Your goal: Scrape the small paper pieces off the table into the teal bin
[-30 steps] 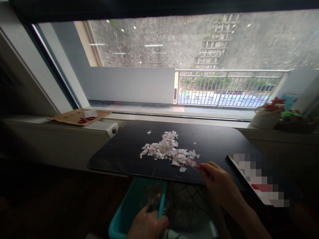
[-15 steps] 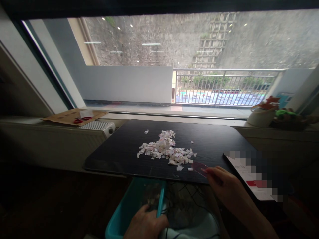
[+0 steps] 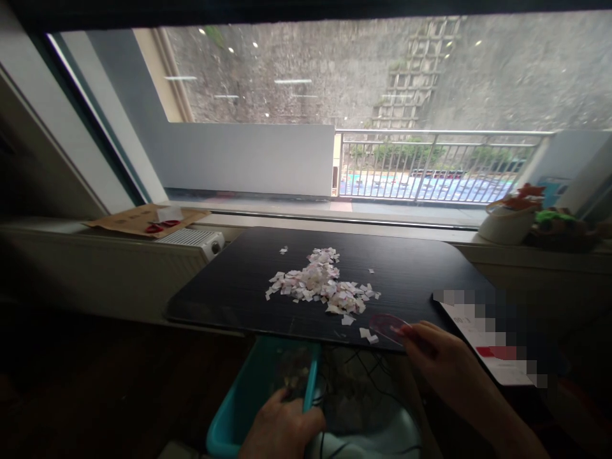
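My left hand [image 3: 282, 426] is closed over the rim of a teal plastic bin [image 3: 228, 408] at the table's front edge. Some small light bits lie inside the bin, too dim to make out. Between the thumb and fingers of my right hand [image 3: 442, 357] is a thin, see-through pink oval piece of plastic [image 3: 383, 323], held low over the dark tabletop [image 3: 406, 264]. Just left of it, a couple of white paper scraps [image 3: 368, 334] lie close to the front edge. Farther in, a heap of torn paper pieces [image 3: 315, 277] spreads over the middle of the table.
A phone-like slab [image 3: 482, 344], partly pixelated, rests at the table's right side. Red-handled scissors [image 3: 161, 225] lie on a brown envelope [image 3: 129, 220] to the left, above a radiator [image 3: 191, 245]. Potted items [image 3: 509, 220] stand on the right sill. Cables hang beneath the table.
The paper scraps beside the plastic piece have shifted toward the table's front edge. My right hand has moved slightly right and nearer. The left hand keeps its grip on the bin.
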Demonstrator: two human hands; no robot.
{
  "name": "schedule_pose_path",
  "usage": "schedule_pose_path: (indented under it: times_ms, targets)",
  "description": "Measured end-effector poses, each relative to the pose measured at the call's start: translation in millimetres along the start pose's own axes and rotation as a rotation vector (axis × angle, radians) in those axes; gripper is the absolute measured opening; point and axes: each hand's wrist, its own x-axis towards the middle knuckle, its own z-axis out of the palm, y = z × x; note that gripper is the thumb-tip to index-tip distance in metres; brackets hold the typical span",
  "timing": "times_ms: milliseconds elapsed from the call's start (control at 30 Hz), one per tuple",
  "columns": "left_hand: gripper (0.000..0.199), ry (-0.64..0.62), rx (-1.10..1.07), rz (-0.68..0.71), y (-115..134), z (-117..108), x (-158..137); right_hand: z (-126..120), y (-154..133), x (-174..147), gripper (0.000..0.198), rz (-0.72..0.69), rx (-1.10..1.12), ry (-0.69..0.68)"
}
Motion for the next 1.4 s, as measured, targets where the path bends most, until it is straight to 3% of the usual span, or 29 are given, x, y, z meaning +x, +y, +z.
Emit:
schedule_pose_path:
  times_ms: [100,200,300,367,500,633,800,1000,1200,1400]
  targets:
    - [0.012,0.001,-0.024,-0.003,-3.5,2.5,1.7,-0.8,-2.2,-5.5,0.024,0.011,0.033,0.037]
    - [0.008,0.057,-0.026,0.028,-5.0,3.8,0.7,-0.3,-10.7,-11.5,0.024,-0.005,0.071,-0.026]
    - [0.011,0.021,-0.041,0.008,-4.3,3.2,0.8,-1.4,-19.5,-16.8,0.025,-0.039,0.069,-0.068]
    - [0.014,-0.013,-0.054,-0.006,-2.5,1.5,0.9,-2.4,-19.9,-18.3,0.025,-0.044,0.065,-0.051]
    - [0.01,0.064,-0.044,-0.012,2.1,-2.7,-1.3,-2.5,-10.3,-21.4,0.024,-0.004,0.055,-0.003]
    - [0.017,-0.029,-0.071,-0.032,1.2,-2.8,-0.1,-2.2,-10.7,-26.1,0.026,-0.025,0.081,-0.076]
    - [0.018,-0.012,-0.075,-0.031,-4.8,2.9,3.1,-0.7,-25.7,-19.3,0.025,-0.067,0.058,-0.039]
    - [0.019,-0.018,-0.096,-0.016,-5.0,1.8,2.6,2.0,-25.4,-17.6,0.031,-0.086,0.082,-0.128]
    - [0.023,-0.008,-0.073,-0.023,-6.2,4.1,4.1,11.9,-19.4,4.7,0.029,-0.113,0.076,0.002]
    - [0.022,-0.003,-0.075,-0.012,-9.4,9.2,4.2,11.0,-23.5,7.1,0.026,-0.088,0.049,-0.09]
